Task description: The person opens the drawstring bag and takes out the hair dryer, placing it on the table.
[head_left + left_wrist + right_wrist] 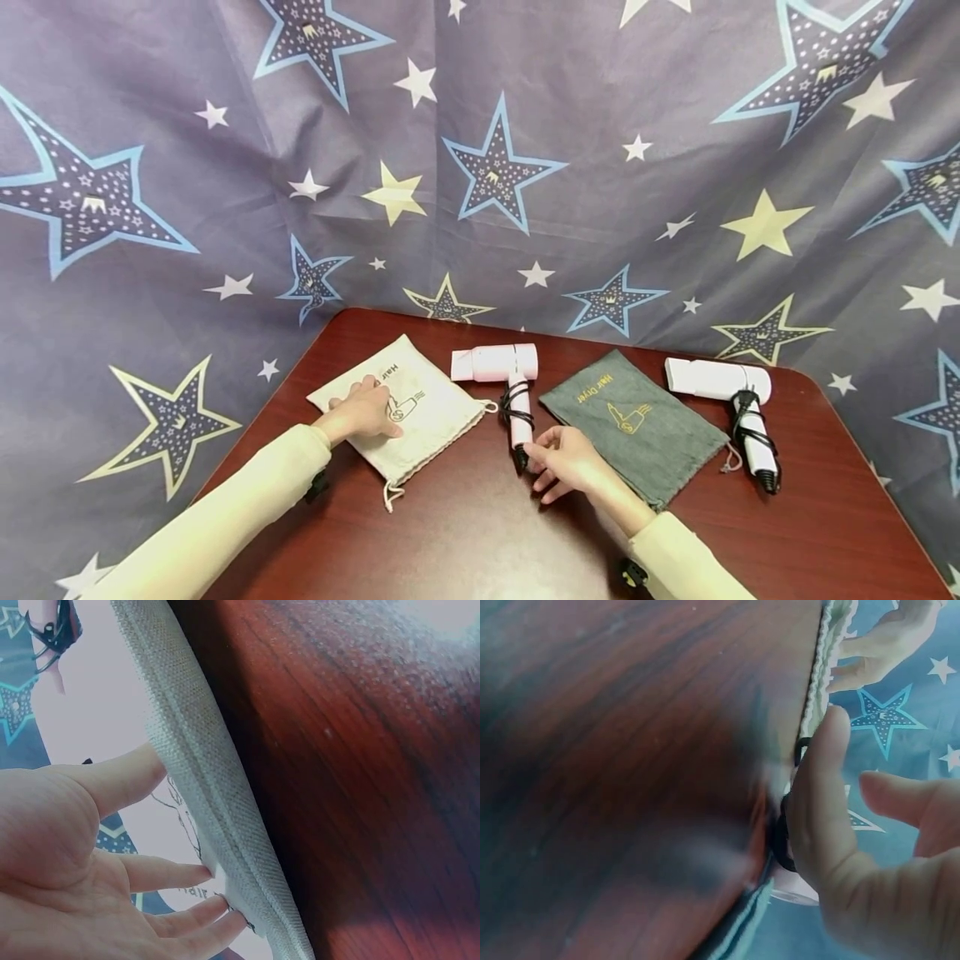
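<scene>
My left hand lies on a cream drawstring bag printed with a hair dryer picture. In the left wrist view, the thumb is spread and the fingertips touch the cloth. My right hand is at the handle end of a pale pink hair dryer, whose black cord is wound round the handle. In the right wrist view its thumb and fingers stand apart, with no grip on the dryer. A grey drawstring bag with gold print lies beside that hand.
A white hair dryer with a black wound cord lies at the right on the dark red wooden table. Behind the table hangs a grey curtain patterned with stars.
</scene>
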Available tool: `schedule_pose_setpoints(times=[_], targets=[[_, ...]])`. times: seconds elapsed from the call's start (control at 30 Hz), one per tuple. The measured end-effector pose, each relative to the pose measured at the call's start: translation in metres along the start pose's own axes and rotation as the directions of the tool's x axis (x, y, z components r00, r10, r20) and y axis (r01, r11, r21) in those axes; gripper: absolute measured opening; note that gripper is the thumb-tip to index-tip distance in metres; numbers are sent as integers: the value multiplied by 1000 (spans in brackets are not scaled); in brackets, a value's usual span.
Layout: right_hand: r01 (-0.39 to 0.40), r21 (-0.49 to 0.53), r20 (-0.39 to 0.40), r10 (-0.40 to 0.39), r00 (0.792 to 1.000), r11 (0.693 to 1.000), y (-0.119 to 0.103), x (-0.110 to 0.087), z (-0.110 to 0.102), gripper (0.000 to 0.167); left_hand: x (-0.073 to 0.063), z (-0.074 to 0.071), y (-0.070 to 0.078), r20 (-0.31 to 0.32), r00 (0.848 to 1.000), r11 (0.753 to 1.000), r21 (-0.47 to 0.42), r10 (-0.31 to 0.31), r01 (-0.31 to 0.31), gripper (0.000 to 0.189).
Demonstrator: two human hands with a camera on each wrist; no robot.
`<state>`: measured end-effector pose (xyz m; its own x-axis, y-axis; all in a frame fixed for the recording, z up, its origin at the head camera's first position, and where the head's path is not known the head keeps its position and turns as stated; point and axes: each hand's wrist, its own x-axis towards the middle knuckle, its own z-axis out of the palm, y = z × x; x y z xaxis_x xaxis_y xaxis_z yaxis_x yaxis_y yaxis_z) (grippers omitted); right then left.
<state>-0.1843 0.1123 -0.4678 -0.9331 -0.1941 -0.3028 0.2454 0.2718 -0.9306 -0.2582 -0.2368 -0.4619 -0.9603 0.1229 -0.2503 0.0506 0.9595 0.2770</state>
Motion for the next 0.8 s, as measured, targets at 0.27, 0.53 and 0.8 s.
schedule_pose_setpoints(times=[0.27, 0.53, 0.8], targets=[[90, -205, -12, -94, 995, 975, 0, -18, -15, 24, -6, 1, 1, -10, 1000, 1000, 8, 8, -8, 53], [139, -311, -21, -153, 988, 940, 3, -29, -34, 28, -9, 4, -4, -16, 999, 999, 18, 40, -40, 78], [154, -328, -34, -174, 984, 932, -1, -29, -40, 29, -8, 3, -8, -15, 1000, 999, 24, 26, -25, 82]])
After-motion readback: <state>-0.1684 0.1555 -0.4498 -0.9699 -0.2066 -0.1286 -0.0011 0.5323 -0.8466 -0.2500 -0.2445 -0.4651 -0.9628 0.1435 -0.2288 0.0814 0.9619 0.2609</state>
